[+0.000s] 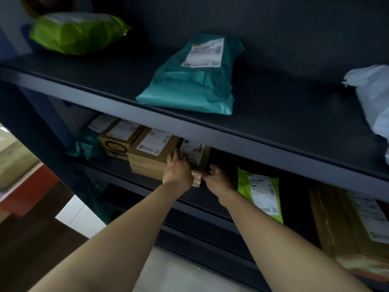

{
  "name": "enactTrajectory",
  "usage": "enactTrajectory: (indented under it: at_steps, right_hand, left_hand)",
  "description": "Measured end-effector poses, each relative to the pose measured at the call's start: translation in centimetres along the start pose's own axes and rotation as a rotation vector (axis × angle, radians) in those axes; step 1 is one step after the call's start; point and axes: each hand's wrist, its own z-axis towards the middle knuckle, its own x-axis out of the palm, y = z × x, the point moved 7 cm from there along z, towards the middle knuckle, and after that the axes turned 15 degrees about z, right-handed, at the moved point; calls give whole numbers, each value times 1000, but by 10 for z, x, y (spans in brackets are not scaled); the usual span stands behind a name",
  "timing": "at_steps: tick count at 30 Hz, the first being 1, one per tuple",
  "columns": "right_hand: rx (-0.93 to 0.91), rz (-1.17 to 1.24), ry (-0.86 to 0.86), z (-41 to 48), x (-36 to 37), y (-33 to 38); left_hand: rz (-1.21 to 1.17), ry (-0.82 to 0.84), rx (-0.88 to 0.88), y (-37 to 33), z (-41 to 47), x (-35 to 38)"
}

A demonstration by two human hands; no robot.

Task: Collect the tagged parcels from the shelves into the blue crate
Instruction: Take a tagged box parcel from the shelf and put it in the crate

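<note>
Plainly, the pick under way was the small cardboard box on the middle shelf, and both hands were already on it. The left hand had its grip against the box's left side, fingers reaching up over the top edge by the label. The right hand closed on the right front corner, thumb toward the front face. Its fingers went into shadow along the far side, so the depth of that grip could not be told. Neither hand was released, and the box sat squarely between them, still resting on the shelf.

What mattered for the coming move was how the box lay. Its long axis ran front to back, with the short end facing the person and the rear tucked under the lip of the upper shelf. It probably had to come straight out toward the body before being lifted.

A larger cardboard box stood just beside it on the left, leaving that hand little room. On the right was open shelf, then a green mailer lying near but apart. Both hands looked equally near the box, the left perhaps reaching slightly deeper.

No blue crate was in view, so the carry could not be judged.
</note>
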Motion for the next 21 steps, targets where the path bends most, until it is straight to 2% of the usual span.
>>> enactTrajectory:
  at_steps: [3,7,10,14,18,21]
  right_hand:
    - [25,68,-10,-2,8,3]
    - [41,128,-51,-5,7,2]
    - [60,227,-105,-8,3,-1]
    - [69,270,-255,-12,-12,-17]
    - [110,363,-322,-24,-22,-37]
    - [111,420,-352,-38,-28,-44]
  left_hand:
    - [49,42,73,-1,2,12]
    - [33,90,62,0,2,22]
    - [-94,80,53,-4,2,22]
    - [-290,-58,3,8,7,21]
    - [-621,82,-67,14,-1,34]
    - [-783,119,-71,12,-13,40]
